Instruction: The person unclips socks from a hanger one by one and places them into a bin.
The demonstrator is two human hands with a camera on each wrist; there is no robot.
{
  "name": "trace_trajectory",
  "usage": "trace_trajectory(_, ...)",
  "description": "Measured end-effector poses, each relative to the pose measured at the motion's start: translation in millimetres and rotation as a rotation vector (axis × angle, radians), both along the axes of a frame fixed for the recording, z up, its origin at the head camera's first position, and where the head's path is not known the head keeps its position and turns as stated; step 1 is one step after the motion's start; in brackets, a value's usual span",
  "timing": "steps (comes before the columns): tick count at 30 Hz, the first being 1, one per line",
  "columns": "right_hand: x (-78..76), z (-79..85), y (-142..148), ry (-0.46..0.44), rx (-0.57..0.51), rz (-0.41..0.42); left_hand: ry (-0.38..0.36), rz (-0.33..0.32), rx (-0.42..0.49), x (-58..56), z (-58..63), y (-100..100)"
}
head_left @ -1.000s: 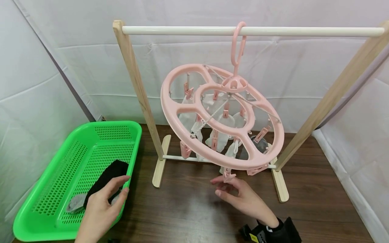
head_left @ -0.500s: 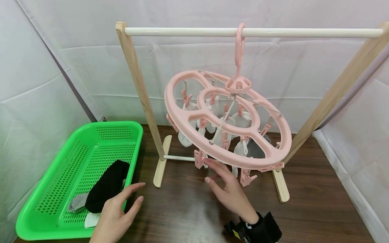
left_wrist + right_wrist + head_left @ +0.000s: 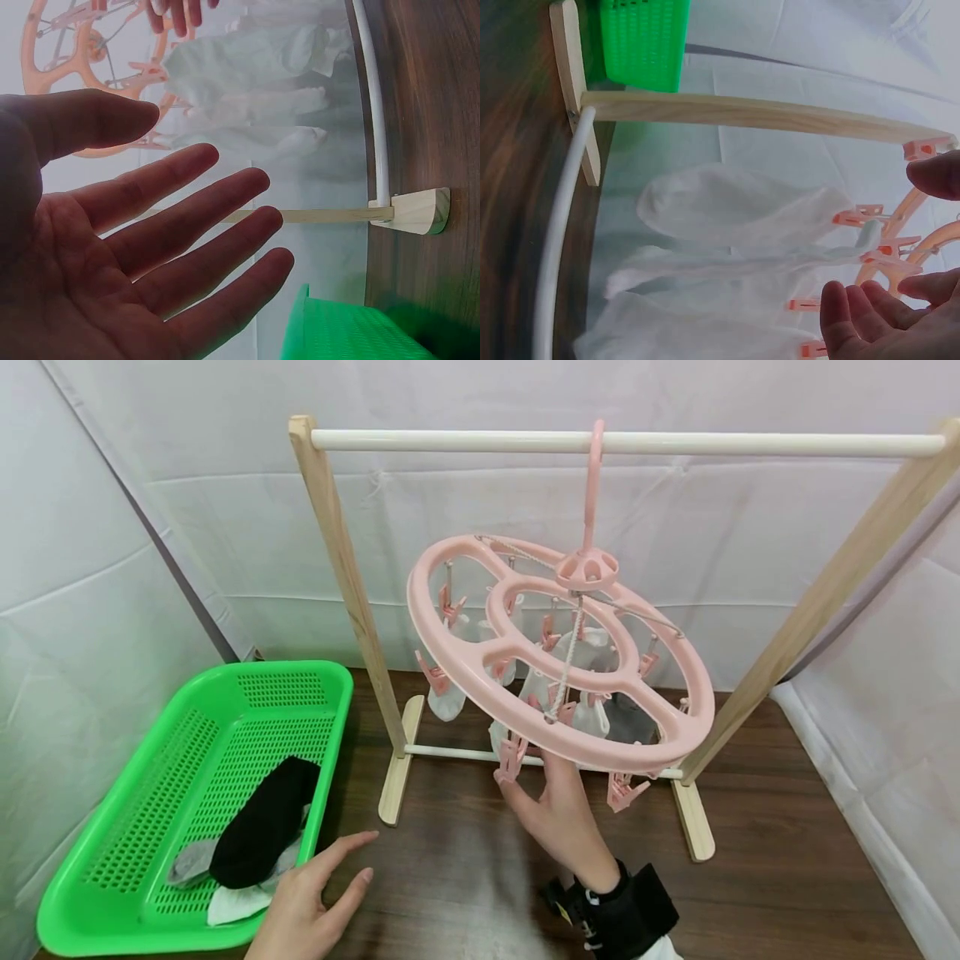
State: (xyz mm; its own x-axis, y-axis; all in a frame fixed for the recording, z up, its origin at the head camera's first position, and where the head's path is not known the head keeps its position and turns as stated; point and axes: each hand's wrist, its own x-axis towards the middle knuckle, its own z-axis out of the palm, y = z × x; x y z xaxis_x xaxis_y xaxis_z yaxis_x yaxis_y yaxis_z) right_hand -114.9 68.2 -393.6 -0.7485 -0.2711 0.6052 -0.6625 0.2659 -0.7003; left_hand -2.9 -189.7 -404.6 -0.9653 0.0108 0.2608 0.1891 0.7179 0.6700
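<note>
A round pink clip hanger (image 3: 465,656) hangs tilted from a white bar, with several white socks (image 3: 735,202) and a dark grey sock (image 3: 628,720) clipped beneath it. My right hand (image 3: 566,822) reaches up under the hanger's front rim, its thumb right at a dangling pink clip (image 3: 512,758). In the right wrist view, thumb and fingers stand apart beside the clips, nothing between them. My left hand (image 3: 311,897) is held palm inward with spread fingers, just right of the green basket (image 3: 341,693); the left wrist view shows nothing in it.
Inside the basket lie a black sock (image 3: 266,822), a grey piece (image 3: 192,862) and a white piece (image 3: 232,906). The rack's wooden posts (image 3: 341,552) flank the hanger, and its white lower bar (image 3: 450,752) runs behind my right hand. White cloth walls (image 3: 187,410) surround the floor.
The hanger has turned, its front clips swinging to the right. My right hand moved from one front clip to another and further under the rim. My left hand drew right, away from the basket.
</note>
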Motion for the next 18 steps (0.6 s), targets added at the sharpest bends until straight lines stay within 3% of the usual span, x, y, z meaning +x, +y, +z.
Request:
trace_trajectory(7,-9.8,8.4,2.7,0.067,0.036,0.008,0.000,-0.005,0.009,1.2,-3.8,1.7)
trace_trajectory(13,-18.1,18.6,4.4,0.178,0.017,0.050,0.054,-0.015,-0.003,1.5,-8.1,0.9)
trace_trajectory(18,-24.5,29.6,5.4,0.157,-0.026,0.104,0.053,-0.002,-0.027,1.7,-9.4,-0.8)
